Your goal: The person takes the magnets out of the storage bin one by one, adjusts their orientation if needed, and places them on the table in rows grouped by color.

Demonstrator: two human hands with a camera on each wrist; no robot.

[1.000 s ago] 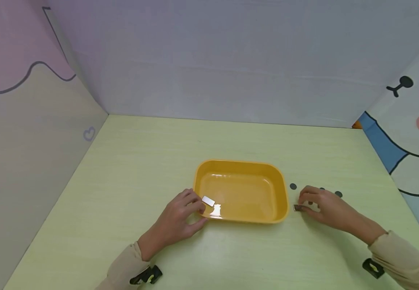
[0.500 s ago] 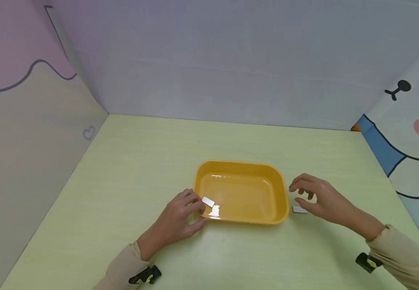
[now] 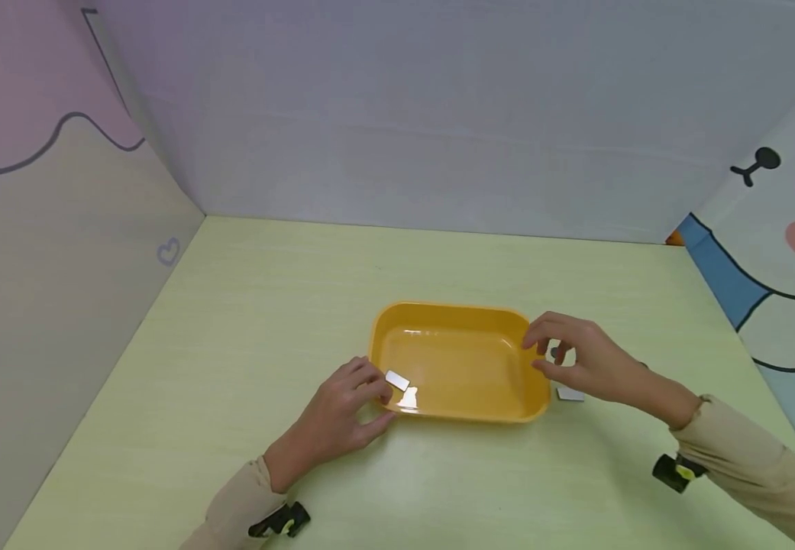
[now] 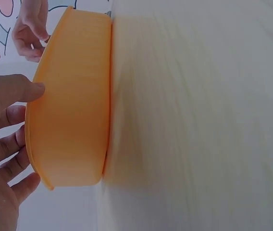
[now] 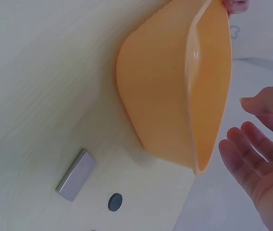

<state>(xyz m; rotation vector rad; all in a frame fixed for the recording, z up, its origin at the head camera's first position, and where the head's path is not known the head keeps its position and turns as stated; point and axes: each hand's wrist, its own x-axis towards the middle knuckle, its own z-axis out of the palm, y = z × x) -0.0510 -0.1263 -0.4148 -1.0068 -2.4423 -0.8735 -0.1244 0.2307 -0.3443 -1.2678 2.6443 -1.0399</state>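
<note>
In the head view a yellow plastic tray (image 3: 462,367) stands on the table. My left hand (image 3: 342,416) pinches its near left corner, with the thumb (image 4: 28,94) on the outer wall and the fingers over the rim. A silver rectangular bar (image 3: 397,380) lies inside the tray beside these fingers. My right hand (image 3: 586,359) hovers at the tray's right rim, fingers loosely bent and nothing visible between them. Under it a second silver bar (image 5: 76,175) lies flat on the table, just right of the tray. A dark round disc (image 5: 115,202) lies near that bar.
The pale table (image 3: 287,305) is bounded by a plain back wall (image 3: 438,114) and printed side panels. A dark spot (image 3: 642,364) shows just behind my right wrist; most of the table there is hidden by the hand.
My right hand has let go of the second silver bar, which now lies flat, and has moved left and up to the tray's right rim. The left hand holds still.
</note>
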